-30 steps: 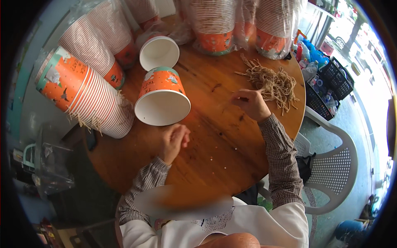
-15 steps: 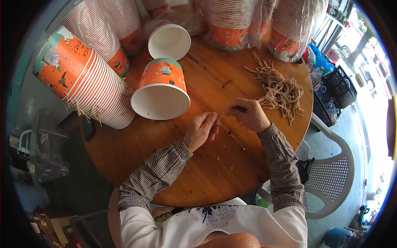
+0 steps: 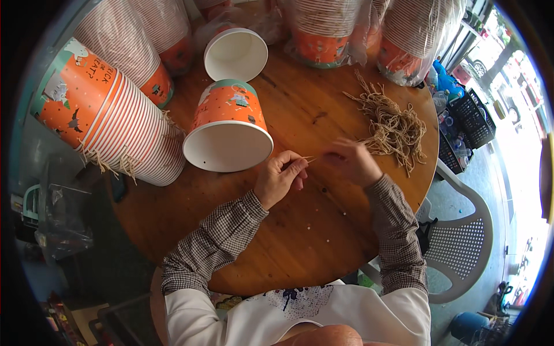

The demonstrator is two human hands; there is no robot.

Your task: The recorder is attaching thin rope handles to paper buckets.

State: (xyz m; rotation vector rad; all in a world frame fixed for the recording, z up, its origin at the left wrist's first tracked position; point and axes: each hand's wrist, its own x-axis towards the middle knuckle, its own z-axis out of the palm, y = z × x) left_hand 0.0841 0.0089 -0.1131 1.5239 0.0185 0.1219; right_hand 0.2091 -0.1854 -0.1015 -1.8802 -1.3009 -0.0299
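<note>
Plastic [image 3: 66, 222], clear and crumpled, shows well left of the tipped cup [image 3: 231, 112], an orange one lying on its side. Nearer on that side leans a nested stack [image 3: 133, 130], twine ends [image 3: 126, 164] poking from it; bagged stacks [image 3: 124, 43] rise behind. The round wooden counter [image 3: 277, 248], brown with dark marks and white specks [image 3: 309, 228], bears these and, beyond the tipped cup, a second cup [image 3: 236, 55]. Just right of the tipped cup's mouth, the left hand [image 3: 280, 179] pinches a twine strand [image 3: 310, 158]; the right hand [image 3: 353, 162], apart from it, is blurred, and whether it holds anything cannot be told. Farther right of the tipped cup lies a twine heap [image 3: 398, 130]; past that, off the counter, come a white chair [image 3: 459, 248], black crates [image 3: 472, 120], pale greenish floor [image 3: 500, 213] and a bright opening [image 3: 522, 92] onto the street.
</note>
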